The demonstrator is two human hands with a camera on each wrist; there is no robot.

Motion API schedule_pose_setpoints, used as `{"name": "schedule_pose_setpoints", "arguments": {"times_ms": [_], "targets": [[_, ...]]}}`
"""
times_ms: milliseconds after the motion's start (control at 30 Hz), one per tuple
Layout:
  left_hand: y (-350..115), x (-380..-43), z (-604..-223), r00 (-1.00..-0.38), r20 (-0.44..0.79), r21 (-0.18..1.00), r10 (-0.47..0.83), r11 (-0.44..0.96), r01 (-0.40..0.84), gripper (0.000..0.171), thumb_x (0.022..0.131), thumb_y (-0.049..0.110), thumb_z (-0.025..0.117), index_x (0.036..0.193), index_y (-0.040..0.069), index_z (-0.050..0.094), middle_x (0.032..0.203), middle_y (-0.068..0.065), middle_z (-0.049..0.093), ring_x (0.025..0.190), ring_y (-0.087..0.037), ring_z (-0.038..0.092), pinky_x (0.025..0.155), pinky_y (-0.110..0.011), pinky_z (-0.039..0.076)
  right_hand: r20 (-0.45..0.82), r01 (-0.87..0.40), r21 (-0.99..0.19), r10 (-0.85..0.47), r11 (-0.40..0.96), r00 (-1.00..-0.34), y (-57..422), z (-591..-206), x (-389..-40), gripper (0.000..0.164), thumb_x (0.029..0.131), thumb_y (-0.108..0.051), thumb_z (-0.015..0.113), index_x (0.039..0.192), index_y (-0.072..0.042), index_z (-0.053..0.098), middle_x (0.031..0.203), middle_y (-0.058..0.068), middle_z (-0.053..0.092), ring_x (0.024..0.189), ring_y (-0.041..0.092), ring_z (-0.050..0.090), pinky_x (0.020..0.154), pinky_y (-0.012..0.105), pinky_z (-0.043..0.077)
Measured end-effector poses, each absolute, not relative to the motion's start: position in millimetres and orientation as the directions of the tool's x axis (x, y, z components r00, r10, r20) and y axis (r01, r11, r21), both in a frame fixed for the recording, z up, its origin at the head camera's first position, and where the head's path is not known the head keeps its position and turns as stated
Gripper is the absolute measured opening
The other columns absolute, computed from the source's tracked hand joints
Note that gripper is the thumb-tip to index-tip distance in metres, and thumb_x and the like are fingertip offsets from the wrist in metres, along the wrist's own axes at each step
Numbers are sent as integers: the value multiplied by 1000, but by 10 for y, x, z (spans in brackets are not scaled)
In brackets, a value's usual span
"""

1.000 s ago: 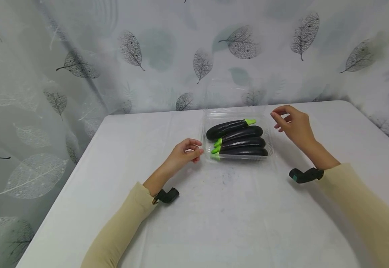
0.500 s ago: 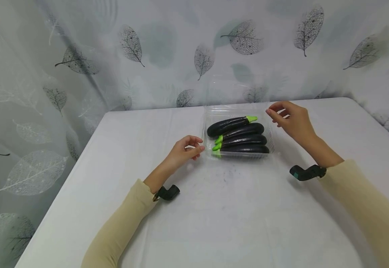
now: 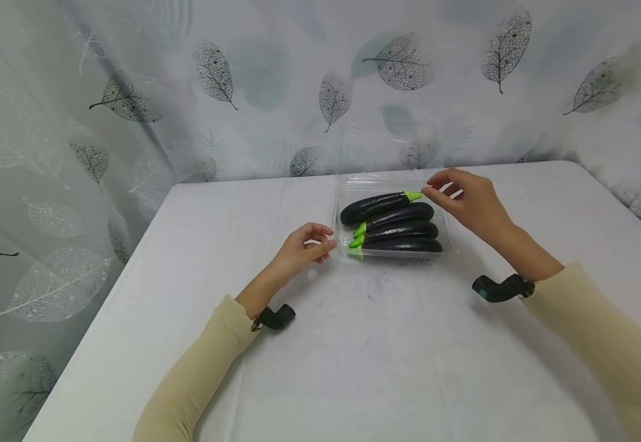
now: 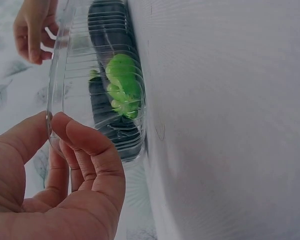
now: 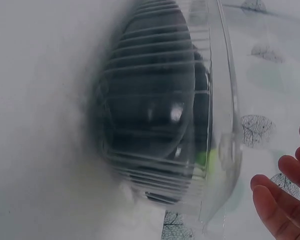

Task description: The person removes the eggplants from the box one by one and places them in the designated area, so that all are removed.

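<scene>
A clear plastic container (image 3: 342, 196) sits near the table's far edge and holds several dark eggplants (image 3: 403, 231) with green stem ends. At its left front corner, my left hand (image 3: 304, 248) pinches the rim; in the left wrist view the thumb and forefinger (image 4: 92, 137) meet across it. My right hand (image 3: 466, 199) hovers over the right side, its bent fingers and thumb close together. In the head view its fingertips overlap the green stem of the rearmost eggplant (image 3: 376, 207). In the right wrist view the fingers (image 5: 285, 200) hold nothing and stand apart from the container wall.
The container's transparent lid (image 3: 387, 130) stands raised behind it, faint against the leaf-print curtain (image 3: 265, 73). A white cloth covers the table (image 3: 342, 356). Black wrist cameras (image 3: 276, 317) are strapped to both forearms.
My right hand has moved left, from beyond the container's right edge to over the rearmost eggplant's stem. The left hand stays at the rim. The view has shifted slightly.
</scene>
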State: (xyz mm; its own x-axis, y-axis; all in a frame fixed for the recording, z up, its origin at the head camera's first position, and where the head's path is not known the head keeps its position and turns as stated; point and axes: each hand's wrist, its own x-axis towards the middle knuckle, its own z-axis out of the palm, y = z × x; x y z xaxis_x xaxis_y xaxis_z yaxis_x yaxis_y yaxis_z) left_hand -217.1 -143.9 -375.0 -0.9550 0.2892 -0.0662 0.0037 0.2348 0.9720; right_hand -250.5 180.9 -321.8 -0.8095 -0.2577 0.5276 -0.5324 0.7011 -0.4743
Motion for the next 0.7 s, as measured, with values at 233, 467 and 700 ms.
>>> {"name": "schedule_pose_setpoints", "arguments": {"times_ms": [233,467,700], "targets": [[-1457,-2164,-3751,-954,-66,972,292,234,4,30,95,13,65,121,2,56,94,-3,56,74,-17,58,69,-24,50,519,-585,-446,-336,678,-786,1729,-3243,-2468,18,91,-12,71,103,1,67,96,13,70,82,26,67,69,5,41],[-1460,-2164,-3745,-953,-64,974,295,226,5,30,95,13,65,121,2,56,94,-3,56,75,-17,58,69,-24,50,481,-631,-443,-425,637,-767,1690,-3309,-2460,18,87,-6,73,102,2,66,94,13,68,82,24,66,72,32,56],[-1460,-2171,-3735,-950,-63,975,305,223,7,34,95,13,64,124,-1,54,96,-3,57,75,-14,59,70,-24,50,407,-665,-462,-527,586,-747,1693,-3391,-2467,20,83,-3,76,101,1,67,91,8,67,81,21,63,75,39,55]]}}
